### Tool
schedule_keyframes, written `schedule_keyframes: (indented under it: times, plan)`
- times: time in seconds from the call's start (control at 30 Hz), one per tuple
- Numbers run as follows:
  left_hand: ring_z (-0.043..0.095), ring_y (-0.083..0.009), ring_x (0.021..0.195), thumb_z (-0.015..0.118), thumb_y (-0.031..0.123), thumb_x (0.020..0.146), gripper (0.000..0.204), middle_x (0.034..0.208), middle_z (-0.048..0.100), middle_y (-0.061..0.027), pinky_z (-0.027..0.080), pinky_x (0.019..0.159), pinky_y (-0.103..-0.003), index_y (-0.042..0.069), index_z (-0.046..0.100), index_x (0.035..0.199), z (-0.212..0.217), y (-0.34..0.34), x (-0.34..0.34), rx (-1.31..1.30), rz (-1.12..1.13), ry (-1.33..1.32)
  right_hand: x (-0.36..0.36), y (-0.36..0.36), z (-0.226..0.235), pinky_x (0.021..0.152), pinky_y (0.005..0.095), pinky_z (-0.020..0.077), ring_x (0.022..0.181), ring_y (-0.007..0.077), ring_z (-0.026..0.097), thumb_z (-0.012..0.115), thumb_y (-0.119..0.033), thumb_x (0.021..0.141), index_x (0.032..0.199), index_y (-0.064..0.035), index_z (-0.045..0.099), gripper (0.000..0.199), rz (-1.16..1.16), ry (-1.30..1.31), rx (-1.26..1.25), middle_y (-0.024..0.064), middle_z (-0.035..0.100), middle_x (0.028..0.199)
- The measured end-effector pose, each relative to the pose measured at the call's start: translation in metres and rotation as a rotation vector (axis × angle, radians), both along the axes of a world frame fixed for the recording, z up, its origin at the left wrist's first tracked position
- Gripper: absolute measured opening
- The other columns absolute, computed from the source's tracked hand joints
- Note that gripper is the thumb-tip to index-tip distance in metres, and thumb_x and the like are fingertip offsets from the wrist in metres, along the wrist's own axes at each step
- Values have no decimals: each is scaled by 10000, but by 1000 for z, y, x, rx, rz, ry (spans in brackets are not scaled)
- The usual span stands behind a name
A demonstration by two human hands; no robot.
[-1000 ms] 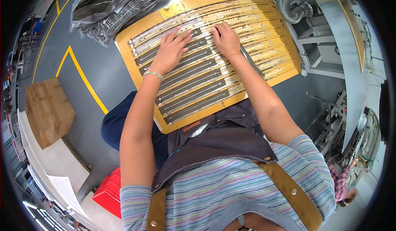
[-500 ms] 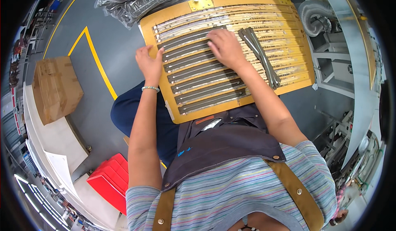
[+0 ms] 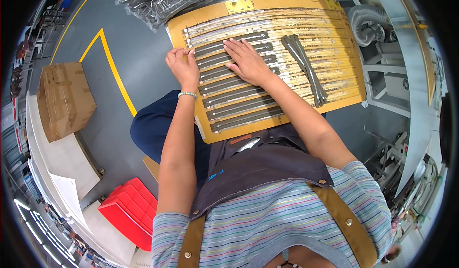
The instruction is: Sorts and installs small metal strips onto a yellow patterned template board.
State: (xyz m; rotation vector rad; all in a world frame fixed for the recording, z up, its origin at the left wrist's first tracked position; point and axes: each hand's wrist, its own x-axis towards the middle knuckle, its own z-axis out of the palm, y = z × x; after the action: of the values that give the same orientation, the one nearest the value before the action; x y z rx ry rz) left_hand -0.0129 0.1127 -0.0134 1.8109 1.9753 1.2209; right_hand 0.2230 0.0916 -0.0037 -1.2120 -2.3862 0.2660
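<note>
A yellow board (image 3: 339, 88) with long parallel slots lies tilted across my lap. Several dark grey zippers (image 3: 239, 112) lie side by side in its left slots. My right hand (image 3: 251, 65) rests flat over the upper zippers, fingers stretched and slightly apart, hiding parts of them. At the board's left edge is my left hand (image 3: 184, 69), fingers bent together and thumb at the left end of the topmost zipper; what it pinches, if anything, is hidden. A loose bunch of zippers (image 3: 306, 69) lies slantwise across the bare, pale-streaked slots on the right.
Clear plastic bags with dark contents (image 3: 167, 2) lie beyond the board. A cardboard box (image 3: 67, 100) and a red plastic bin (image 3: 129, 213) stand at the left. A white frame (image 3: 382, 69) and a flexible silver duct (image 3: 366, 21) are at the right.
My right hand has moved left along the upper zippers and flattened, baring their right ends. My left hand has shifted right, its fingers drawn closer together. The board appears slightly farther right.
</note>
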Motion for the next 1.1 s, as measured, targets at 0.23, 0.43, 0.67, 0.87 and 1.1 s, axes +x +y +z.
schedule_keyframes:
  times: [0.23,0.43,0.67,0.87,1.1]
  plan:
    - [474,-347,1195,794,142,844,197,1158,591,-146,388,1049,-444,24,636,839,-1,5,1,-33,5,34,-8,1,-1,1246,473,245,1469,286,385,549,-368,1020,1429,21,520,565,-3,-23,-1,142,482,1534]
    - [458,-347,1221,793,119,828,180,1203,582,-145,375,1070,-446,29,640,859,-3,5,0,-35,2,12,-33,7,-2,1237,468,264,1443,298,411,585,-373,998,1391,33,555,566,71,35,10,141,501,1514]
    - [504,-338,1231,795,75,819,279,1229,566,-162,421,1060,-433,20,630,1037,-7,7,-5,25,24,-119,-58,12,-5,1225,466,291,1414,308,432,617,-377,975,1358,53,573,578,116,45,23,160,515,1490]
    - [533,-346,1233,811,111,823,503,1287,532,-180,430,1077,-428,-25,569,1242,-17,8,-12,15,55,-221,-84,7,3,1212,471,303,1392,330,430,644,-397,948,1339,38,591,588,50,90,12,164,530,1442]
    - [487,-404,1316,857,220,798,799,1369,500,-235,385,1144,-438,-83,443,1409,-11,7,-5,-82,24,-58,-17,-8,30,1207,493,297,1435,395,366,607,-325,1002,1409,-32,561,503,-208,229,-92,189,454,1514]
